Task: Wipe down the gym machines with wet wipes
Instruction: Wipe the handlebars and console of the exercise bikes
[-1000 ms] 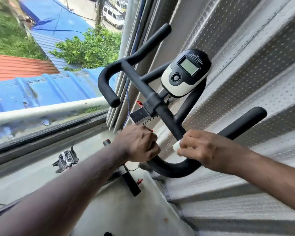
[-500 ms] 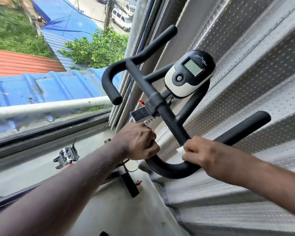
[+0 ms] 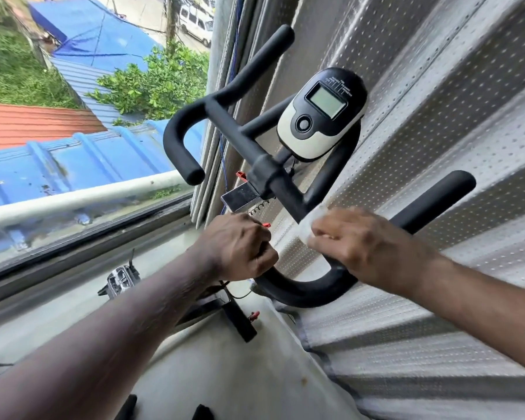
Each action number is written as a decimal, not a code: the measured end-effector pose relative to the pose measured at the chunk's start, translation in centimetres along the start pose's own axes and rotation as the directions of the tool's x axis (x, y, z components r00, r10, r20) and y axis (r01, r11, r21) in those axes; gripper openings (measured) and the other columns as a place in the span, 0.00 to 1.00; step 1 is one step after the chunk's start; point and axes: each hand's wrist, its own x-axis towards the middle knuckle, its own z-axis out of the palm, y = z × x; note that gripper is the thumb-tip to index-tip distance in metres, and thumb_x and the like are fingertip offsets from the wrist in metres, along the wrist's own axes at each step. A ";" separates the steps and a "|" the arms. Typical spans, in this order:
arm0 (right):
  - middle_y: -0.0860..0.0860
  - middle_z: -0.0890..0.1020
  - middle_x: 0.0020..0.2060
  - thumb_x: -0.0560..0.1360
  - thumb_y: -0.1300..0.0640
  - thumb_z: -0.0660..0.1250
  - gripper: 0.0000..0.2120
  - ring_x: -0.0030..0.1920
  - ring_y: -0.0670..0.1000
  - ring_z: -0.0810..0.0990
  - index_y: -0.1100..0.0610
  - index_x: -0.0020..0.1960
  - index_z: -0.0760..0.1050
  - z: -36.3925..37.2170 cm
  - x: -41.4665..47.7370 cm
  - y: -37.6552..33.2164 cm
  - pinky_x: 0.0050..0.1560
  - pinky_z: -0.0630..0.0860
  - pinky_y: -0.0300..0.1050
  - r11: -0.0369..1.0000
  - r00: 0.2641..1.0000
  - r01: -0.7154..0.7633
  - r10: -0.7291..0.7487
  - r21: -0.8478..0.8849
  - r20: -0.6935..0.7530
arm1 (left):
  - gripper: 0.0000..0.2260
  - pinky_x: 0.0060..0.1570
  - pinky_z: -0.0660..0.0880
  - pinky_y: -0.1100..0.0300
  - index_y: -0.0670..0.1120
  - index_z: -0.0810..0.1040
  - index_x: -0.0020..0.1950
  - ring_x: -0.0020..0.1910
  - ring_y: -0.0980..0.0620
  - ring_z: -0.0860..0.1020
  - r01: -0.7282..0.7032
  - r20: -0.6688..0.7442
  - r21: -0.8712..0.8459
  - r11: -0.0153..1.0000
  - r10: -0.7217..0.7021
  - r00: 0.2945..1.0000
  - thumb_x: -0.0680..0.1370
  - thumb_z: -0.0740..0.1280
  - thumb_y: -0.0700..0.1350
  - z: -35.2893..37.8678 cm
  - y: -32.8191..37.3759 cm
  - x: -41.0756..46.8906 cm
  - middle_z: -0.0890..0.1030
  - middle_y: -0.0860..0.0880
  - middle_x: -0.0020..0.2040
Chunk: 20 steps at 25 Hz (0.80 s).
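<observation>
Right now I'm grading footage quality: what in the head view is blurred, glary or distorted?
Head view: the right hand and wet wipe are smeared by motion blur; the left hand and console look sharper; even daylight, no strong glare; the wide-angle lens bows the window frame.

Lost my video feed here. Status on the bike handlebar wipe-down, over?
Left hand grips the handlebar end. Right hand holds wet wipe against the same bar. Nothing in the way.
</observation>
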 end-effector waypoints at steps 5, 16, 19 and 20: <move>0.47 0.72 0.51 0.81 0.67 0.59 0.19 0.51 0.49 0.73 0.51 0.66 0.78 -1.5 -1.8 0.3 0.47 0.81 0.49 0.988 0.995 -0.054 0.041 0.145 0.090 | 0.14 0.27 0.66 0.58 0.46 0.63 0.31 0.30 0.41 0.70 -0.031 -0.003 0.002 1.000 0.031 1.000 0.71 0.59 0.54 0.0 -0.3 0.1 0.70 0.48 0.28; 0.44 0.71 0.53 0.83 0.65 0.64 0.15 0.50 0.45 0.75 0.51 0.63 0.81 -2.7 -1.0 1.0 0.49 0.81 0.43 0.954 0.980 -0.172 0.140 0.244 0.143 | 0.16 0.27 0.70 0.58 0.46 0.64 0.30 0.28 0.44 0.70 -0.029 0.048 -0.018 0.999 0.030 0.998 0.73 0.56 0.55 -0.4 0.3 0.3 0.68 0.50 0.28; 0.56 0.79 0.54 0.83 0.62 0.67 0.10 0.49 0.52 0.82 0.60 0.62 0.83 -2.5 2.3 4.6 0.52 0.84 0.45 0.857 0.798 -0.386 0.496 0.340 -0.342 | 0.17 0.29 0.73 0.57 0.46 0.68 0.33 0.31 0.46 0.72 -0.002 0.125 0.024 1.000 -0.001 0.992 0.73 0.53 0.57 -1.1 0.7 0.5 0.70 0.50 0.31; 0.60 0.79 0.54 0.83 0.63 0.66 0.11 0.51 0.55 0.82 0.63 0.62 0.83 -1.5 3.8 4.2 0.53 0.84 0.49 0.819 0.719 -0.448 0.568 0.358 -0.400 | 0.16 0.31 0.73 0.57 0.47 0.70 0.36 0.33 0.47 0.73 -0.007 0.159 0.045 0.999 -0.001 0.987 0.73 0.52 0.57 -1.5 0.9 0.7 0.71 0.51 0.33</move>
